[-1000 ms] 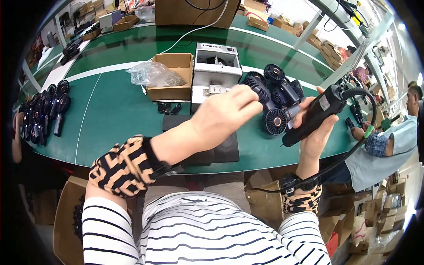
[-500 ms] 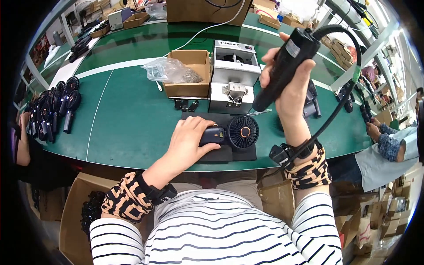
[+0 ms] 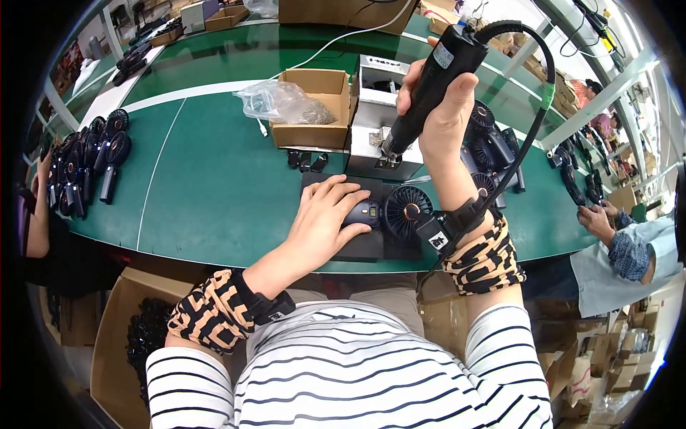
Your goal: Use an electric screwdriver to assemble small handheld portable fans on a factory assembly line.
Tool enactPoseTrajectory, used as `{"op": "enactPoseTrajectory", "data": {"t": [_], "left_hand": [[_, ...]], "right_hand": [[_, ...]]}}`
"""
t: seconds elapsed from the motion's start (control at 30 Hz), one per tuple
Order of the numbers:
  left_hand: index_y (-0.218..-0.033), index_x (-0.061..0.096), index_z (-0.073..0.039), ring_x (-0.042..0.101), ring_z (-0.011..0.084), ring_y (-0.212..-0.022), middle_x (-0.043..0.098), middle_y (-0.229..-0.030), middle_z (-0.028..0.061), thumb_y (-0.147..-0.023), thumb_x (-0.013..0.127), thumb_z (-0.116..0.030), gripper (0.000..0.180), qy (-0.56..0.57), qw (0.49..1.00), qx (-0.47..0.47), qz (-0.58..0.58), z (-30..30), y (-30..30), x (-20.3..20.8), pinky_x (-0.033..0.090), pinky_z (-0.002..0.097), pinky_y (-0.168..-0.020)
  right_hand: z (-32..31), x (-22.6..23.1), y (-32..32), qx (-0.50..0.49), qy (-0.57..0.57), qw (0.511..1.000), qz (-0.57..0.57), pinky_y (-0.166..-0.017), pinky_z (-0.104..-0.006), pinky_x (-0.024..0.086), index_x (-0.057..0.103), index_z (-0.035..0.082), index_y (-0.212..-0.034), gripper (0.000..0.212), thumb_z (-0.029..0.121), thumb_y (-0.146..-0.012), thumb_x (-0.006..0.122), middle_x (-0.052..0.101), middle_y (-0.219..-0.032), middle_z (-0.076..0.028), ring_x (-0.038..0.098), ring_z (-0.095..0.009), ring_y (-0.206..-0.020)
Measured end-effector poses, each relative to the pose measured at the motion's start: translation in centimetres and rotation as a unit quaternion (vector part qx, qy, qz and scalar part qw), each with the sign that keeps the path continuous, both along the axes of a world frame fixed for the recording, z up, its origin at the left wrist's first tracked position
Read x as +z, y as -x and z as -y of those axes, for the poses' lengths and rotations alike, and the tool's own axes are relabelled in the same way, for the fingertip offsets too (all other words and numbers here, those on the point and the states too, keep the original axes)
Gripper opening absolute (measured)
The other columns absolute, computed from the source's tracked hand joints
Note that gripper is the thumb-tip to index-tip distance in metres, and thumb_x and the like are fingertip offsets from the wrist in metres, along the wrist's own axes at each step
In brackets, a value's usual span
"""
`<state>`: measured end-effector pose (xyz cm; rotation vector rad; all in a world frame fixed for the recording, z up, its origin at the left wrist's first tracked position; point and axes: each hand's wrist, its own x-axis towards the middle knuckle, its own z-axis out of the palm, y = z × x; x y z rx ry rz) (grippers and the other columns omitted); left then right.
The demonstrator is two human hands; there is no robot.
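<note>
slippage seems possible if your left hand (image 3: 321, 218), clasping the fan (image 3: 397, 212) on the black mat (image 3: 364, 250), relaxes its grip, or your right hand (image 3: 446, 125), wrapped round the power driver (image 3: 431, 94), skews it at the grey machine (image 3: 371, 116).

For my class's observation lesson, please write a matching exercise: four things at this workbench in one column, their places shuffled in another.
Things
1. Black corded tool
2. Handheld fan
3. Clear plastic bag
4. Green band

Places
A. Partly inside the open cardboard box
B. Around the black cable
C. In the right hand
D. Handle under the left hand

Pairs: 1-C, 2-D, 3-A, 4-B
</note>
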<state>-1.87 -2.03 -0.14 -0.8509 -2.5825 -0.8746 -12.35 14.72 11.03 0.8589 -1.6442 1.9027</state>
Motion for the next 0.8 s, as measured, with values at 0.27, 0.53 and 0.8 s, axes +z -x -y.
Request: {"op": "enactPoseTrajectory", "data": {"t": [0.27,0.53,0.8], "left_hand": [[-0.120,0.060,-0.007,0.044,0.0303,-0.127,0.057,-0.127,0.0090,-0.079,0.073,-0.028,0.048,-0.017,1.000,-0.013,-0.012,0.0,0.1,0.0,0.029,0.0467,-0.105],[-0.118,0.061,-0.007,0.043,0.0299,-0.127,0.056,-0.127,0.0070,-0.079,0.073,-0.028,0.046,-0.015,1.000,-0.005,-0.016,-0.2,-0.1,-0.1,0.028,0.0488,-0.107],[-0.117,0.062,-0.006,0.043,0.0304,-0.128,0.057,-0.126,0.0057,-0.079,0.074,-0.027,0.046,-0.001,1.000,-0.003,0.001,-0.3,0.0,0.3,0.022,0.0540,-0.114]], "right_hand": [[0.3,0.2,-4.6,0.017,-0.018,0.999,0.039,-0.048,-0.0231,0.043,0.037,0.001,-0.136,0.098,0.082,-0.080,0.038,0.057,-0.090,-0.012,0.054,-0.014,-0.052],[0.6,-1.3,-6.3,0.049,0.002,0.997,0.064,-0.048,-0.0231,0.043,0.035,0.003,-0.137,0.098,0.082,-0.080,0.038,0.056,-0.089,-0.011,0.053,-0.013,-0.051],[0.1,-3.1,-6.6,0.069,0.041,0.991,0.105,-0.044,-0.0264,0.043,0.036,0.003,-0.129,0.100,0.085,-0.074,0.042,0.053,-0.081,-0.009,0.052,-0.014,-0.049]]}}
